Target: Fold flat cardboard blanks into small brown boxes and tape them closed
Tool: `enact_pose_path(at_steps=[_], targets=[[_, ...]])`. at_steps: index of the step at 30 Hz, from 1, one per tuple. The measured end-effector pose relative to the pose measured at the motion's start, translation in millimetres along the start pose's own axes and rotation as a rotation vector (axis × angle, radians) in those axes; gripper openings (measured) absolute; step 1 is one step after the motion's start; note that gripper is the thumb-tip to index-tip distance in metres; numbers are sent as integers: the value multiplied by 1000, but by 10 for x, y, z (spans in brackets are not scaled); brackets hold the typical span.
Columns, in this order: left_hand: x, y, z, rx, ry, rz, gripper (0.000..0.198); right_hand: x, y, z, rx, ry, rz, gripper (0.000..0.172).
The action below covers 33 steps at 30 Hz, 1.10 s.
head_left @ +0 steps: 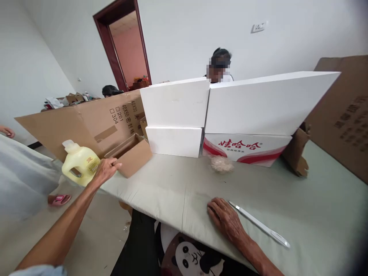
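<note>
My left hand (107, 170) is at the near left corner of a small open-topped cardboard box (135, 157). Its thumb lies against the box's front and the other fingers bend at the rim, partly hidden. Just left of that hand stands a pale yellow jug (82, 159) with a handle and white cap. My right hand (225, 218) rests palm down on the table, fingers loosely bent, with nothing visible in it. Close to its right lies a slim white cutter-like tool (258, 222), apart from the fingers.
White boxes (174, 142) and a red-and-white printed carton (247, 147) are stacked along the back of the table (166, 180). A crumpled clear plastic bundle (222, 164) lies before them. Large cardboard sheets (342, 115) stand at both sides. Other people are beyond and at left.
</note>
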<state>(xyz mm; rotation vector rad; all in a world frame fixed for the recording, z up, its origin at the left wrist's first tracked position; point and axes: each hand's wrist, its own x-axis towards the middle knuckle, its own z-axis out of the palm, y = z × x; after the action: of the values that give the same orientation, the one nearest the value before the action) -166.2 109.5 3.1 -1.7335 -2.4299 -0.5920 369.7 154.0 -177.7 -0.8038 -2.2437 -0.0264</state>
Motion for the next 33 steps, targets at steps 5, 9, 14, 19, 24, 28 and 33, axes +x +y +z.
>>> enact_pose_path(at_steps=[5, 9, 14, 19, 24, 28, 33], targets=[[-1036, 267, -43, -257, -68, 327, 34, 22, -57, -30, 153, -51, 164, 34], [-1510, 633, -72, -417, -146, 633, 27, 119, -322, -190, 431, -219, 302, 98], [-1663, 920, -80, -490, -197, 845, 26, 224, -720, -362, 646, -294, 296, 128], [-1663, 876, -61, -531, -115, 887, 17, 191, -939, -480, 735, -258, 339, 124], [-1824, 618, 85, -312, 185, 809, 86, 191, -1033, -603, 951, -230, 538, 118], [-1978, 498, 380, -21, 207, 927, 98, 260, -998, -658, 1072, -199, 752, 96], [-1929, 570, 669, -21, 211, 1012, 98, 317, -895, -679, 1215, -326, 1045, 65]])
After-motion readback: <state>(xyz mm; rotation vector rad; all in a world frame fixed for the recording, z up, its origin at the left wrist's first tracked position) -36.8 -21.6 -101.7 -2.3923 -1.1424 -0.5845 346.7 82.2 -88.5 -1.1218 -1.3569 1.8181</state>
